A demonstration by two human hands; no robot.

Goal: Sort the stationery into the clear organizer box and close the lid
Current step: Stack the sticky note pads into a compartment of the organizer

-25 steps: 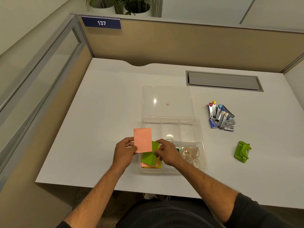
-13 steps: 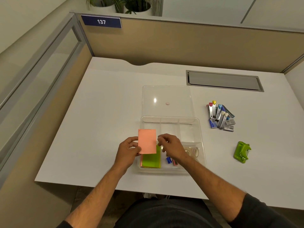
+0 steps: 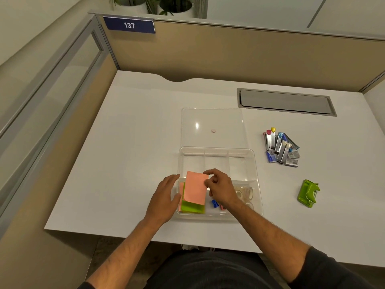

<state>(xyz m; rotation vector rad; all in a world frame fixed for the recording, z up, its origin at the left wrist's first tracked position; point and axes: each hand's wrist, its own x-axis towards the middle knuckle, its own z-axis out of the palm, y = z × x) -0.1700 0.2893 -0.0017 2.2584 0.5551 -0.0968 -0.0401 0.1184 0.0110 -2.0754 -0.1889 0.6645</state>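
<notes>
The clear organizer box sits near the desk's front edge, its lid lying flat behind it. A pink sticky-note pad lies in the front-left compartment on top of green pads. My right hand pinches the pink pad's top right edge. My left hand rests against the box's left wall, fingers apart, holding nothing. Small blue and pink clips lie in the front-middle compartment; clear tape rolls fill the front-right one. The back compartments hold nothing.
A pile of staplers and staple boxes lies right of the box. A green hole punch sits further right, nearer me. A grey cable hatch is set into the desk at the back right. Partition walls enclose the desk.
The pink pad went from my left hand down into the front-left compartment onto the green pads. My left hand let go; my right hand shifted onto the pad's top edge.
</notes>
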